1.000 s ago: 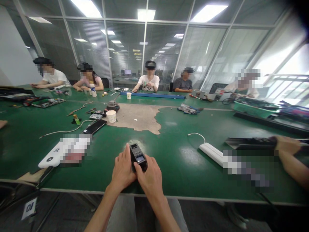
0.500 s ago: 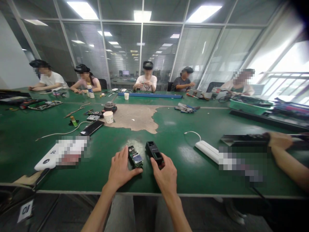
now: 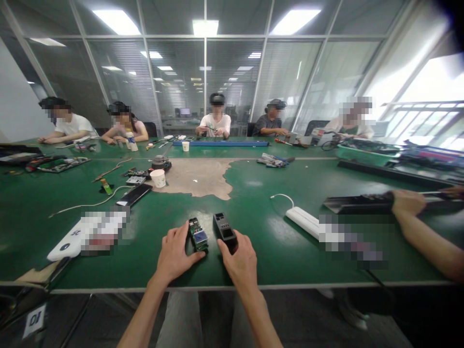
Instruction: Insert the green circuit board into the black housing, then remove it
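Near the front edge of the green table (image 3: 268,261), my left hand (image 3: 177,252) rests around a small green circuit board (image 3: 198,236) with a small screen on it, fingers at its left side and thumb at its near end. Just to the right, my right hand (image 3: 239,253) grips the near end of a black plastic housing (image 3: 224,226) that has rectangular openings in its top. Board and housing lie side by side with a narrow gap between them.
White power bank-like bar (image 3: 308,223) with a cable lies right; a person's hand (image 3: 409,203) holds a long black part beyond it. A black phone (image 3: 134,195), paper cup (image 3: 158,178) and white case (image 3: 67,241) are left. Several people sit across.
The whole view has shifted slightly, so things appear a little farther left. Both hands keep their places at the board and the housing.
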Demonstrator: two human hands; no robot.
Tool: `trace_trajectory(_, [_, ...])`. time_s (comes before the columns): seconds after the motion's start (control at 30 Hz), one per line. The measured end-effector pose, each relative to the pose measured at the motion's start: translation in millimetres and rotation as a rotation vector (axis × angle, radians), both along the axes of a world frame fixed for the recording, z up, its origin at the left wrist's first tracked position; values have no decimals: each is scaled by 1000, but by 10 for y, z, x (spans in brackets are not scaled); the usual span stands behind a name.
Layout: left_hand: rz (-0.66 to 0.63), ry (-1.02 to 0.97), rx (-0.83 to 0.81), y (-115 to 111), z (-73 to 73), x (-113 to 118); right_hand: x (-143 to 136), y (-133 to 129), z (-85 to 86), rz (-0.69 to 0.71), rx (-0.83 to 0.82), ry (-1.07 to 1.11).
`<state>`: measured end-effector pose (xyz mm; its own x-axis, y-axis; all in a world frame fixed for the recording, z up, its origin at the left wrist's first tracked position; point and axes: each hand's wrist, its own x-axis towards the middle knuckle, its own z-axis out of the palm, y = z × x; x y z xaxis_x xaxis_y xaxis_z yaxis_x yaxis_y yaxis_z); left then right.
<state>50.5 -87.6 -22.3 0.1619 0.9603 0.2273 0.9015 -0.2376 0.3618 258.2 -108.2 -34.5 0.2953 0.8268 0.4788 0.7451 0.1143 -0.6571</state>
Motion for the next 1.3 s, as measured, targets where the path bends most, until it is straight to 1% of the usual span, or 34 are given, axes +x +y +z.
trace_trajectory(0.13, [-11, 3, -3, -21, 27, -1, -5, -21, 73, 26, 8, 31])
trace_trajectory(0.23, [-23, 4, 1, -30, 36, -3, -45, -40, 161, 46, 27, 124])
trace_trajectory(0.33, [-26, 4, 12, -37, 34, -7, -137, -54, 272, 97, 32, 214])
trace_trajectory(0.43, [-16, 3, 4, -41, 27, -9, -267, -41, 374, 146, 55, 244])
trace_trajectory(0.6, [-24, -20, 31, -45, 24, -5, -450, 24, 470, 174, 68, 169])
trace_trajectory(0.8, [-38, -49, 47, -45, 39, -8, -583, 51, 543, 129, 16, 53])
trace_trajectory(0.93, [-23, -48, 46, -37, 0, -18, -687, 11, 560, 120, -29, -8])
trace_trajectory(1.07, [-2, -66, 61, -34, -47, -23, -769, -62, 505, 99, -73, -76])
trace_trajectory(1.17, [-1, -78, 60, -34, -58, -23, -779, -112, 461, 94, -101, -102])
trace_trajectory(1.3, [1, -71, 34, -27, -53, -21, -745, -154, 454, 94, -141, -112])
